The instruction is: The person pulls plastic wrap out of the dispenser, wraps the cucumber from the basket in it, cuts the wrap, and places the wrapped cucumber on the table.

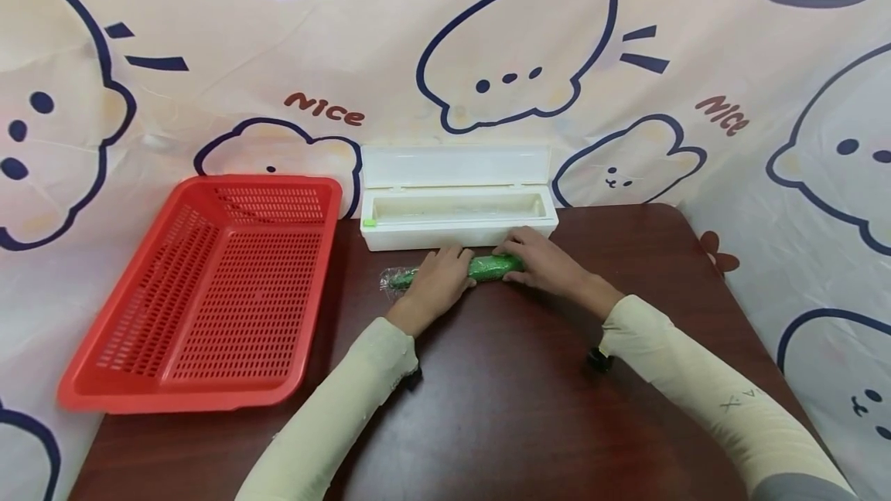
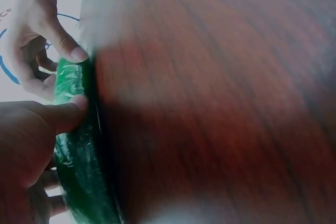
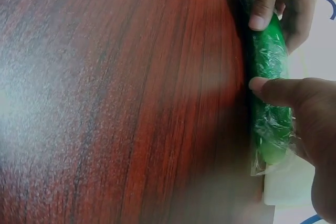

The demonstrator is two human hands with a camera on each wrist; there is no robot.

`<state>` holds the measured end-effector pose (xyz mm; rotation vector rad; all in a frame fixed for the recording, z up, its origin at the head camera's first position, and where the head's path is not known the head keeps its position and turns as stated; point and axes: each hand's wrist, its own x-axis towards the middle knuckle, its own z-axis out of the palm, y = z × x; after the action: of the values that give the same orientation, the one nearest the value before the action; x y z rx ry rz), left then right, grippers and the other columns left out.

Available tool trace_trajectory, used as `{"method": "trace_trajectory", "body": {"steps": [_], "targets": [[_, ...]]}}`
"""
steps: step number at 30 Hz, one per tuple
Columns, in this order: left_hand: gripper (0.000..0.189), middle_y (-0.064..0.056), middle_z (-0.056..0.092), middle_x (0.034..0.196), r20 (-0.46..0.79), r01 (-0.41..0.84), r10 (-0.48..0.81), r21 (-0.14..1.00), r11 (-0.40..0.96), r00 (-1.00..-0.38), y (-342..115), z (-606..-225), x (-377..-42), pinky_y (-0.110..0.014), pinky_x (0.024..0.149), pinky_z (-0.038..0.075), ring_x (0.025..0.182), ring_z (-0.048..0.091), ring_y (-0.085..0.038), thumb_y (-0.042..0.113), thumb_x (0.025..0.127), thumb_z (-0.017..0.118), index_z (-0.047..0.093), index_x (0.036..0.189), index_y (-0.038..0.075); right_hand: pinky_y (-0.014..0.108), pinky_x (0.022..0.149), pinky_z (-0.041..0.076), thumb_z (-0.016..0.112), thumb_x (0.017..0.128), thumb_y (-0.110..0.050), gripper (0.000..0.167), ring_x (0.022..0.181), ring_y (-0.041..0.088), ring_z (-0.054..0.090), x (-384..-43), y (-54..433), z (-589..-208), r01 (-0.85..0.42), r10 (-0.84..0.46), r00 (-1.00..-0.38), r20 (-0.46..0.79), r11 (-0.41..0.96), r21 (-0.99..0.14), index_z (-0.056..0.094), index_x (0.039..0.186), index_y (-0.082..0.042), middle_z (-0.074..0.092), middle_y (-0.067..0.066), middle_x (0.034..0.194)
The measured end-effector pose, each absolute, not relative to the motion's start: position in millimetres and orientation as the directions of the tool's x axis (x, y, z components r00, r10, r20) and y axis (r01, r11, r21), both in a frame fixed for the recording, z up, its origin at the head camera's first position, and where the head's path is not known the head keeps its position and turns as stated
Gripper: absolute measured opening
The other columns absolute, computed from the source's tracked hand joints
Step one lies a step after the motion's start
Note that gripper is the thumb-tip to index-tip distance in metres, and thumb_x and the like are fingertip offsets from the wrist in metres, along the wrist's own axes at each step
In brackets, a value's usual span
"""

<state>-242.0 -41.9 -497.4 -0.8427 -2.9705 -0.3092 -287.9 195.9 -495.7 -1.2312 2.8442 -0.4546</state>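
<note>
A green cucumber [image 1: 491,267] wrapped in clear plastic film lies crosswise on the table, just in front of a long white box. My left hand [image 1: 440,278] grips it around the middle, thumb on the near side and fingers over the far side. Toward the cucumber's right end, my right hand [image 1: 545,263] holds it the same way. Loose film [image 1: 390,278] sticks out past the left end. In the right wrist view the film on the cucumber [image 3: 270,56] looks wrinkled, with a loose flap beyond the right end.
The white box [image 1: 455,236] stands against the patterned backdrop with its lid [image 1: 455,167] raised and a green tab [image 1: 370,223] at its front left. To the left sits a red plastic basket [image 1: 316,284] with slotted walls. Dark wooden table [image 1: 501,408] extends toward me.
</note>
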Motion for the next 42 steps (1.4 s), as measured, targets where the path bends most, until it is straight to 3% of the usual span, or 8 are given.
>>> {"method": "trace_trajectory", "body": {"steps": [11,20,23,27,33,35,38,42], "targets": [[0.026,-0.008,0.061,0.104,0.179,0.568,0.545,0.117,0.815,-0.819,-50,-483,-241,-0.04,0.084,0.053,0.099,0.061,-0.026,0.021,0.096,0.072,0.063,0.115,0.006,0.041,0.1,0.05,0.082,0.088,-0.026,0.057,0.116,0.018,0.059,-292,200,-493,-0.488,-0.665,-0.738,-0.113,0.642,-0.591,0.062,0.14,-0.018,0.064,0.0,0.134],[0.029,-0.01,0.063,0.106,0.111,0.532,0.522,0.235,0.813,-0.846,-61,-475,-242,-0.039,0.082,0.055,0.099,0.063,-0.027,0.023,0.1,0.066,0.064,0.123,0.004,0.047,0.105,0.052,0.079,0.09,-0.02,0.062,0.134,0.025,0.057,-284,209,-492,-0.628,-0.686,-0.714,0.139,0.541,-0.56,0.056,0.148,-0.015,0.062,0.006,0.145],[0.032,-0.011,0.066,0.11,0.059,0.507,0.513,0.287,0.813,-0.856,-64,-469,-245,-0.041,0.088,0.056,0.106,0.065,-0.028,0.02,0.099,0.068,0.064,0.128,0.007,0.045,0.1,0.055,0.078,0.09,-0.016,0.063,0.128,0.028,0.061,-277,209,-492,-0.775,-0.743,-0.615,0.262,0.509,-0.374,0.054,0.148,-0.007,0.063,0.012,0.141],[0.029,-0.01,0.069,0.113,0.022,0.491,0.514,0.334,0.805,-0.858,-68,-460,-248,-0.043,0.093,0.056,0.11,0.066,-0.029,0.016,0.097,0.07,0.065,0.125,0.008,0.04,0.096,0.058,0.077,0.09,-0.014,0.057,0.123,0.031,0.065,-275,210,-495,-0.917,-0.831,-0.362,0.423,0.398,-0.002,0.057,0.14,0.006,0.063,0.021,0.138],[0.02,-0.009,0.069,0.104,-0.005,0.494,0.534,0.375,0.785,-0.845,-71,-451,-248,-0.043,0.092,0.055,0.105,0.068,-0.029,0.019,0.098,0.069,0.067,0.113,0.006,0.042,0.103,0.054,0.039,0.109,-0.005,0.04,0.133,0.035,0.058,-277,224,-504,-0.906,-0.913,-0.081,0.399,0.234,0.352,0.047,0.146,0.008,0.053,0.027,0.149],[0.02,-0.009,0.069,0.104,-0.003,0.497,0.538,0.38,0.781,-0.843,-72,-450,-248,-0.042,0.091,0.055,0.104,0.067,-0.028,0.017,0.098,0.069,0.067,0.114,0.007,0.047,0.107,0.051,0.036,0.111,-0.008,0.043,0.136,0.037,0.055,-277,227,-507,-0.932,-0.906,-0.123,0.405,0.245,0.265,0.043,0.149,0.01,0.051,0.03,0.15],[0.026,-0.01,0.069,0.109,0.02,0.504,0.534,0.366,0.782,-0.845,-74,-447,-246,-0.041,0.092,0.055,0.105,0.067,-0.027,0.015,0.097,0.069,0.068,0.122,0.006,0.032,0.114,0.045,0.044,0.111,-0.025,0.052,0.137,0.02,0.056,-271,229,-505,-0.891,-0.806,-0.453,0.381,0.415,-0.181,0.039,0.153,0.005,0.055,0.025,0.147],[0.028,-0.011,0.068,0.111,0.079,0.519,0.521,0.3,0.801,-0.85,-77,-444,-244,-0.041,0.088,0.055,0.104,0.065,-0.028,0.017,0.096,0.072,0.069,0.123,0.008,0.024,0.103,0.052,0.043,0.11,-0.038,0.059,0.118,0.011,0.065,-264,223,-496,-0.296,-0.541,-0.839,0.053,0.371,-0.88,0.036,0.155,0.0,0.056,0.027,0.142]]}}
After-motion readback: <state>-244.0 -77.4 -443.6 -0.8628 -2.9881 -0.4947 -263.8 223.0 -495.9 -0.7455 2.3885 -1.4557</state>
